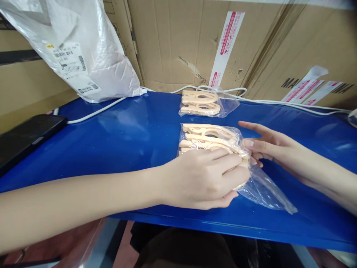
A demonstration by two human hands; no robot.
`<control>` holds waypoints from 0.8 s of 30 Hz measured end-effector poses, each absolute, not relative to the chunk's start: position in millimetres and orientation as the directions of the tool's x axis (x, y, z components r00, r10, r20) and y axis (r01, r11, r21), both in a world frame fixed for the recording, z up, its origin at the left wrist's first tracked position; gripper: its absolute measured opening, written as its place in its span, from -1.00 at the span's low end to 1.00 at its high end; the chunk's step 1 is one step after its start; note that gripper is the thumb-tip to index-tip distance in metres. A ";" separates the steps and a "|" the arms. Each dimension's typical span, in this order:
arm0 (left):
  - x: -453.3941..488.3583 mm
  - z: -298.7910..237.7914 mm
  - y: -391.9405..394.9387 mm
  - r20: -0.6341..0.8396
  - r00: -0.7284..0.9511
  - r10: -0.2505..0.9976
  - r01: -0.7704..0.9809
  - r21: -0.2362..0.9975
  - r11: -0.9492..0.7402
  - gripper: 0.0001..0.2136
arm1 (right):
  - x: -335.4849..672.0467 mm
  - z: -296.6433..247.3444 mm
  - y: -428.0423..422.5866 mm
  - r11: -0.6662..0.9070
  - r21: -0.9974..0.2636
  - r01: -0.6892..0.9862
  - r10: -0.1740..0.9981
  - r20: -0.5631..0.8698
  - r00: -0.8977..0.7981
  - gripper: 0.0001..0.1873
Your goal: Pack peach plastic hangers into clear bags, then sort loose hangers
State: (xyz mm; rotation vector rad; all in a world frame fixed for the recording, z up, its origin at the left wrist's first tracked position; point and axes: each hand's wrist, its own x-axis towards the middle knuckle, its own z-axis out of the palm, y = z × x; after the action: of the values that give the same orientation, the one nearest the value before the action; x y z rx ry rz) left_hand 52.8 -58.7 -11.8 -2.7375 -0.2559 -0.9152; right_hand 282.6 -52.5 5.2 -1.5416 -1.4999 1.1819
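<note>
Blue tabletop (125,141) bears bagged pieces (206,140) lying left-to-right, loose plastic (266,193) pointing right

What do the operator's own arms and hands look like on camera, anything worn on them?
Both are bare: the left hand and right hand show no glove, and no ring on the fingers in view. No sleeve, watch or bracelet shows on the left forearm or right forearm. No cables or markings are visible on them.

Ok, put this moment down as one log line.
left hand: over near bag | right hand: thumb at near bag's plastic | far bag: on table, untouched
</note>
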 end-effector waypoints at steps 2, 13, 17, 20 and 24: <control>52.9 -12.5 -57.5 0.618 0.785 0.045 0.213 -0.201 -0.956 -0.84 | 284.9 5.6 -50.7 -0.210 -0.917 0.339 0.964 -0.253 -0.087 -0.10; 54.2 -11.3 -55.4 0.604 0.793 -0.074 0.131 -0.288 -0.949 -0.87 | 287.2 1.0 -62.8 0.345 -0.694 0.632 0.938 0.259 -0.228 -0.53; 54.8 -11.5 -55.1 0.603 0.795 -0.065 0.140 -0.287 -0.947 -0.87 | 286.2 -2.0 -67.4 0.418 -0.609 0.674 0.908 0.304 -0.288 -0.49; 55.1 -12.4 -53.9 0.603 0.796 -0.054 0.149 -0.281 -0.948 -0.86 | 282.8 -6.3 -66.0 0.398 -0.732 0.553 0.914 0.260 -0.312 -0.46; 55.9 -14.0 -52.3 0.607 0.792 -0.069 0.152 -0.306 -0.940 -0.85 | 280.1 -12.4 -60.2 0.268 -0.904 0.334 0.953 0.197 -0.230 -0.23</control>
State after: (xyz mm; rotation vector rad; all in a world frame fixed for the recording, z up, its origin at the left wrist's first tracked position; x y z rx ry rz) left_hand 55.9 -52.3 -14.0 -2.6415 -0.0634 -0.9139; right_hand 280.1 -60.2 -12.4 -1.1849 -1.7291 0.9628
